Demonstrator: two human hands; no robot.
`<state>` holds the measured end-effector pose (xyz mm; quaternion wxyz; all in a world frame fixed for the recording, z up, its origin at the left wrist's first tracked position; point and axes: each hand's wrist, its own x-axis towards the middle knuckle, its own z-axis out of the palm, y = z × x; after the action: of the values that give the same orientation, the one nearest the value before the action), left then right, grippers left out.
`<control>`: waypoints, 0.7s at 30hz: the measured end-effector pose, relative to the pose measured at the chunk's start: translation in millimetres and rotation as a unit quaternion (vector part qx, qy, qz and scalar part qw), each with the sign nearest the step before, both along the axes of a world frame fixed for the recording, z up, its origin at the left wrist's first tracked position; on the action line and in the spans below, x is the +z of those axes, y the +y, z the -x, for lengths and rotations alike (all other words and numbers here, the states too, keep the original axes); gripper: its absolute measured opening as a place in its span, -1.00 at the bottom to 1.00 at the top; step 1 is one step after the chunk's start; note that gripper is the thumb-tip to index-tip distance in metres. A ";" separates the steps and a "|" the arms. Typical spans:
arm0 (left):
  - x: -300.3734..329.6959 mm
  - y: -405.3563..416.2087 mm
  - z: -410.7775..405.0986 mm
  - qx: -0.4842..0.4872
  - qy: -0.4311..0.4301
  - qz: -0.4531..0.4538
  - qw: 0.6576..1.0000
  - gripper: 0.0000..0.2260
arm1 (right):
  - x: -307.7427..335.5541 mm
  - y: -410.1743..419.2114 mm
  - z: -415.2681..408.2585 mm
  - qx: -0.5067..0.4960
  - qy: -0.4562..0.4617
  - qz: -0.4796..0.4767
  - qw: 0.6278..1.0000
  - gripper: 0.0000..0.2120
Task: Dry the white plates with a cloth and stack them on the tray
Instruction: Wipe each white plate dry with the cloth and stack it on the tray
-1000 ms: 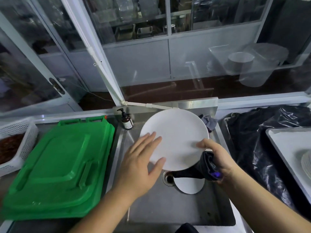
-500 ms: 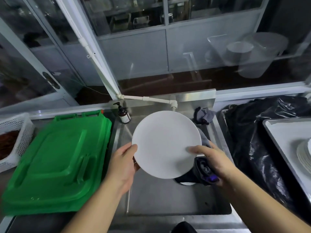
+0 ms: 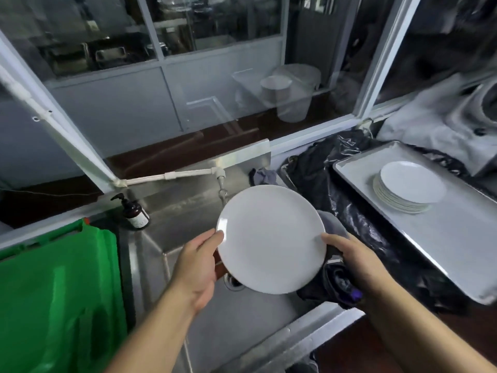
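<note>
A round white plate (image 3: 270, 238) is held above the steel sink (image 3: 188, 211), tilted toward me. My left hand (image 3: 197, 267) grips its left rim, thumb on the face. My right hand (image 3: 355, 262) holds the right rim with the thumb on top and also clutches a dark cloth (image 3: 333, 281) bunched under the plate. At the right, a stack of several white plates (image 3: 408, 187) sits on a metal tray (image 3: 443, 238).
A green plastic crate lid (image 3: 53, 292) lies left of the sink. A brown pump bottle (image 3: 134, 211) stands at the sink's back corner, near the white tap pipe (image 3: 188, 175). Black plastic sheeting (image 3: 336, 184) lies under the tray. A grey rag (image 3: 265, 176) sits behind the plate.
My left hand went from lying flat on the plate's face to gripping its left rim. The view swung right, bringing the tray and its plate stack into sight.
</note>
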<state>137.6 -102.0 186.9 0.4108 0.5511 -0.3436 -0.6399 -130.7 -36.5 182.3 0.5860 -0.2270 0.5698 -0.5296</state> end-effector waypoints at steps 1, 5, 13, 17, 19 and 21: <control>-3.1 0.9 4.0 -0.020 0.001 -0.004 1.000 -0.69 | -3.6 11.0 2.0 -0.021 0.015 -0.002 1.000 -0.69; -14.1 4.9 30.4 -0.071 0.019 -0.035 0.997 -0.75 | -17.6 55.0 23.8 -0.102 0.068 -0.054 0.991 -0.64; -20.0 33.8 127.5 -0.258 0.030 -0.063 0.964 -0.74 | -21.6 150.3 88.6 -0.148 0.086 0.078 0.982 -0.49; -20.2 58.2 190.2 -0.332 0.001 -0.047 0.942 -0.76 | -26.9 202.1 131.1 -0.208 0.071 0.090 0.971 -0.48; -20.5 74.1 226.0 -0.358 -0.008 -0.043 0.933 -0.77 | -31.6 229.8 155.8 -0.263 0.040 0.067 0.962 -0.54; -19.2 93.7 265.4 -0.383 -0.013 -0.039 0.923 -0.78 | -34.2 259.1 184.0 -0.321 0.013 0.052 0.946 -0.60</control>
<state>-127.8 -8.3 167.7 0.1079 0.4007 -0.5088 -0.7543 -314.7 222.6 148.1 0.3651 -0.0689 0.5919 -0.7153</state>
